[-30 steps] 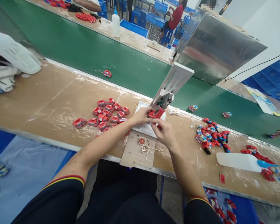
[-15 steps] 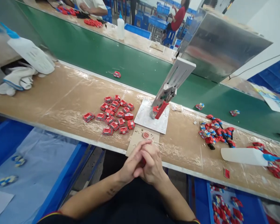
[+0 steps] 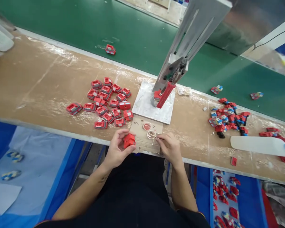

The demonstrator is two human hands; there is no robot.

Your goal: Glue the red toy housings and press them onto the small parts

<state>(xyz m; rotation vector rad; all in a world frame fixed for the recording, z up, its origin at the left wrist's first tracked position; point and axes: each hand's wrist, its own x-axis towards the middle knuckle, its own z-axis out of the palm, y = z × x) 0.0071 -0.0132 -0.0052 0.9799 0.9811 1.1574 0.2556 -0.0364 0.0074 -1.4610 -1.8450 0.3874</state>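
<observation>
Between the fingers and thumb of my left hand is a red plastic toy part, held just off the table's front edge. My right hand pinches a thin cotton swab, its far end over a small round white cap. Beside that cap sits another one holding red paint. Both caps rest on a spotted piece of cardboard. A second swab seems to lie by the white cap, though it is too small to be sure.
A hand press with a red handle stands on a pale base plate behind the cardboard. Several red and grey parts lie left. Assembled toy pieces and a white bottle lie right. Blue bins sit below.
My hands were clasped together and are now apart. The left shows a red part, and the right has reached the caps with a swab. The view has tilted downward.
</observation>
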